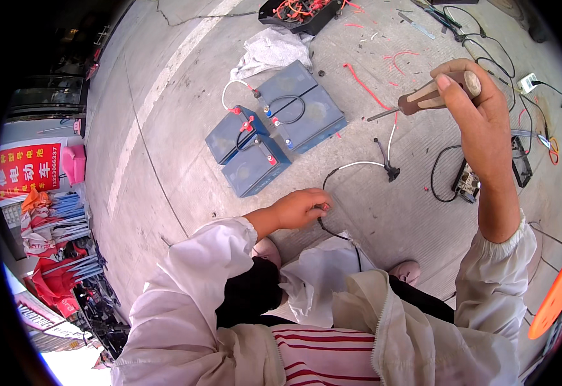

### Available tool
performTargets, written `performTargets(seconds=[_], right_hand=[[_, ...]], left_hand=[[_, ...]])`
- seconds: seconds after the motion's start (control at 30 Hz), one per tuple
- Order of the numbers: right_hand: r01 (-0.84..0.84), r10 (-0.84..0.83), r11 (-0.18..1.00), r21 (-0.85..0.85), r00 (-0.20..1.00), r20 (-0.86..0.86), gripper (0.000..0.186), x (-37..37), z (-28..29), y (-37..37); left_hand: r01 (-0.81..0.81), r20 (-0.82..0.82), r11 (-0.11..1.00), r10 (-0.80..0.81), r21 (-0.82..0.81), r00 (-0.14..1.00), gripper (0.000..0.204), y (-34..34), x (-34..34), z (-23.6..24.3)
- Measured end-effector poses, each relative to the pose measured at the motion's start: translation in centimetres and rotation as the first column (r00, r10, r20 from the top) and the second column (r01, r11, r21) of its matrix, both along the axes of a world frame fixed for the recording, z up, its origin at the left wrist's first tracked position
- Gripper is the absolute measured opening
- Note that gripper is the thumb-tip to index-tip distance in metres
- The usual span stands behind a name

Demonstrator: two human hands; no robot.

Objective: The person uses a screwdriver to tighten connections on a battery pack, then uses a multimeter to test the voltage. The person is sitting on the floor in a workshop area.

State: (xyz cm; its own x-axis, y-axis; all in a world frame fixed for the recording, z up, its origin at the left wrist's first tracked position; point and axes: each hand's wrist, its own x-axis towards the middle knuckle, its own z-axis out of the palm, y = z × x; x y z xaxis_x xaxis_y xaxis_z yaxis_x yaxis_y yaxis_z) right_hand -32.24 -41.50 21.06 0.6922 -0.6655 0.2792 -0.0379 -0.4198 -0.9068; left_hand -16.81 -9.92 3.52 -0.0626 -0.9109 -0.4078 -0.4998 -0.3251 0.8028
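My right hand (477, 119) is raised and closed round the handle of a screwdriver (416, 100); its metal shaft points left, above the floor. Low in the middle, my left hand (303, 209) pinches a black cable (339, 237). One end of that cable runs down over a white cloth on my lap. Beyond the hand it joins a white length leading to a black plug (392, 174) on the floor. Several grey-blue batteries (303, 106) stand ahead of my left hand, linked by short black and white wires with red and blue terminals.
A light rag (273, 53) and a black bin of wire scraps (303, 19) lie behind the batteries. Red wire offcuts (366, 85) litter the concrete. An opened circuit board (467, 183), a white adapter (527, 83) and tangled cables are at the right. Folded umbrellas (69, 215) stand far left.
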Motion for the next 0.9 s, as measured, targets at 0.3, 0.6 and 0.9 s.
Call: performTargets(seconds=[0.3, 0.6, 0.9], right_hand=[[-0.174, 0.199, 0.971, 0.164, 0.969, -0.149, 0.012, 1.0, 0.6, 4.2], [-0.149, 0.197, 0.966, 0.210, 0.954, -0.226, 0.013, 2.9, 0.1, 6.2], [0.065, 0.141, 0.934, 0.352, 0.838, -0.527, 0.018, 6.3, -5.0, 0.9]], left_hand=[[-0.441, -0.503, 0.710, 0.702, 0.549, 0.504, 0.031, 4.0, 7.6, 2.0], [-0.565, -0.563, 0.587, 0.790, 0.580, 0.243, 0.046, 6.5, 6.6, -2.3], [-0.576, -0.506, 0.587, 0.802, 0.569, 0.318, 0.050, 9.9, 5.7, -4.1]])
